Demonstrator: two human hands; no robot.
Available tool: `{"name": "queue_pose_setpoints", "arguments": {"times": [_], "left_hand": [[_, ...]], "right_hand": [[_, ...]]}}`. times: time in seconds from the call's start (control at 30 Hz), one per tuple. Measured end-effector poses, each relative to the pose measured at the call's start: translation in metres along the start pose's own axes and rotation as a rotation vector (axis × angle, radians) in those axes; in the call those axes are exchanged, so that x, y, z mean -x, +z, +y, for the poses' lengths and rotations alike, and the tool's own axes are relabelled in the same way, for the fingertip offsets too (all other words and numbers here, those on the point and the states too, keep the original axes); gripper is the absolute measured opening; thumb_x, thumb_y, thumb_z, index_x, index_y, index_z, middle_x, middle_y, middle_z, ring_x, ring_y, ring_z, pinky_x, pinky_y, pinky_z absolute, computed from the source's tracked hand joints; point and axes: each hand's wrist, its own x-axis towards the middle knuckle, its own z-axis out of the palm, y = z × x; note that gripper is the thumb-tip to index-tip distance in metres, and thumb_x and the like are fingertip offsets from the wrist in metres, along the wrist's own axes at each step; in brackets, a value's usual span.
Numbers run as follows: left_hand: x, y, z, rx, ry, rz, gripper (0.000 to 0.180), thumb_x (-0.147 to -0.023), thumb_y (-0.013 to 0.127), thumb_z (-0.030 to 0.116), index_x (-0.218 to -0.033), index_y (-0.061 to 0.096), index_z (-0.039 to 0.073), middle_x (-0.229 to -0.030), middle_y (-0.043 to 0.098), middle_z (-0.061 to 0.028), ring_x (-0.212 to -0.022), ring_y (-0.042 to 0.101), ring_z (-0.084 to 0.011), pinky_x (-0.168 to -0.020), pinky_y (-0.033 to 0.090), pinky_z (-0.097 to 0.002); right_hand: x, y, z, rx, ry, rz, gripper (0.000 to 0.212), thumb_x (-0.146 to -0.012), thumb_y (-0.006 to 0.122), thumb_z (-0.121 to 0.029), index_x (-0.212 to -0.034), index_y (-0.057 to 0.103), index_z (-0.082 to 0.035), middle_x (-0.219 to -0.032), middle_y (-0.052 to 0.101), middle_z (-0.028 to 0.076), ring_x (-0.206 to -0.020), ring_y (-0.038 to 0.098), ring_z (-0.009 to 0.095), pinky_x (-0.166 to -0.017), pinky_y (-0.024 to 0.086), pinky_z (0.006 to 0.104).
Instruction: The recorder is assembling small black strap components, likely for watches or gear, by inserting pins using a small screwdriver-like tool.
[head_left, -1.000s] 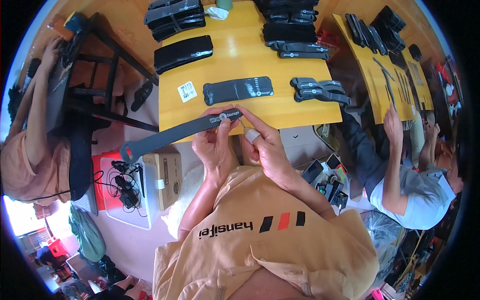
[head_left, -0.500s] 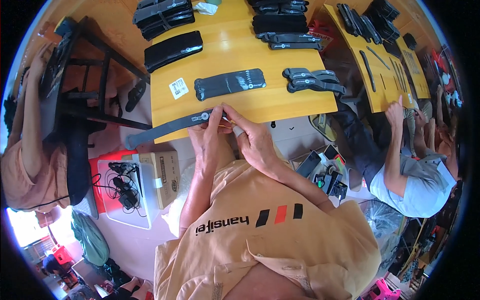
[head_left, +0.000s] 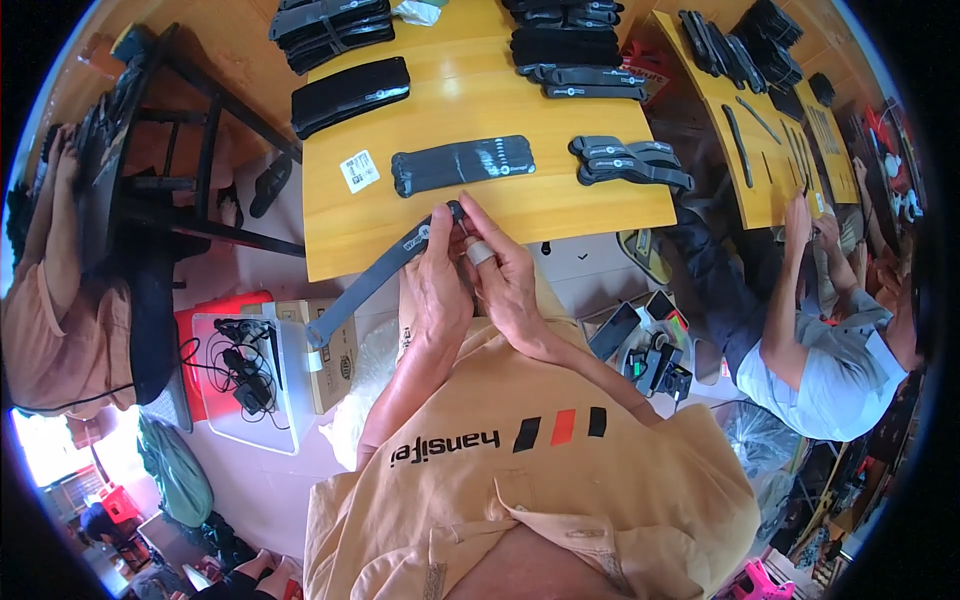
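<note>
A long grey fabric strap [head_left: 368,286] with a pale printed mark hangs slanting down to the left, past the front edge of the yellow table [head_left: 560,210]. My left hand [head_left: 440,290] is closed on it near its upper end, thumb on top. My right hand [head_left: 508,290], with a whitish wrap on one finger, pinches at the same dark rounded end; what lies between its fingertips is partly hidden. Just beyond my hands lies a flat, shiny bundle of grey straps [head_left: 462,166]. A loose group of folded straps [head_left: 632,163] rests to its right.
A white label [head_left: 360,172] and a black strap stack [head_left: 350,97] lie on the left side, with more stacks [head_left: 568,48] behind. A clear cable bin [head_left: 285,440] stands on the floor at left. Co-workers sit right [head_left: 830,370] and left [head_left: 65,335].
The strap's free end has swung down and toward me, and its held end has risen slightly. My left hand has turned more upright. The right-hand co-worker's hands have shifted at their table.
</note>
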Motion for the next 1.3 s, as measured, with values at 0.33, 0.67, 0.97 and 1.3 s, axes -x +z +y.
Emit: {"name": "queue_pose_setpoints", "arguments": {"times": [0.33,0.67,0.97,1.3], "left_hand": [[-0.001,-0.009,-0.013,-0.332,0.089,0.053,0.026,-0.09,0.052,0.026,-0.085,0.061,0.002,-0.069,0.059,-0.0012,-0.056,0.047,-0.0059,-0.051,0.037,-0.02],[-0.002,-0.016,-0.02,-0.407,0.313,-0.004,0.026,-0.092,0.048,0.02,-0.088,0.061,-0.003,-0.07,0.059,-0.0031,-0.065,0.049,-0.0083,-0.059,0.042,-0.0231],[0.002,-0.002,-0.009,-0.317,0.131,-0.032,0.027,-0.093,0.046,0.022,-0.09,0.058,-0.001,-0.071,0.056,-0.002,-0.064,0.048,-0.009,-0.059,0.04,-0.0226],[0.001,-0.011,-0.001,-0.818,0.436,-0.042,0.027,-0.09,0.049,0.021,-0.089,0.062,-0.002,-0.073,0.064,-0.0091,-0.066,0.058,-0.014,-0.064,0.046,-0.0296]], "right_hand": [[-0.001,-0.006,0.005,0.123,-0.11,0.0,0.046,-0.086,0.039,0.007,-0.129,0.044,-0.008,-0.107,0.059,0.01,-0.089,0.054,0.011,-0.077,0.042,0.0193],[-0.005,-0.019,-0.03,1.247,-0.473,-0.155,0.051,-0.076,0.05,0.001,-0.126,0.046,-0.009,-0.077,0.057,0.014,-0.065,0.059,0.029,-0.055,0.048,0.0337],[-0.008,0.004,0.001,-0.121,-0.035,0.043,0.038,-0.089,0.039,0.002,-0.125,0.046,-0.005,-0.098,0.054,0.004,-0.076,0.051,0.008,-0.059,0.044,0.0212],[-0.018,-0.029,-0.042,1.255,-0.494,-0.17,0.058,-0.071,0.053,0.003,-0.126,0.047,-0.014,-0.071,0.055,0.009,-0.062,0.058,0.029,-0.051,0.047,0.0355]]}}
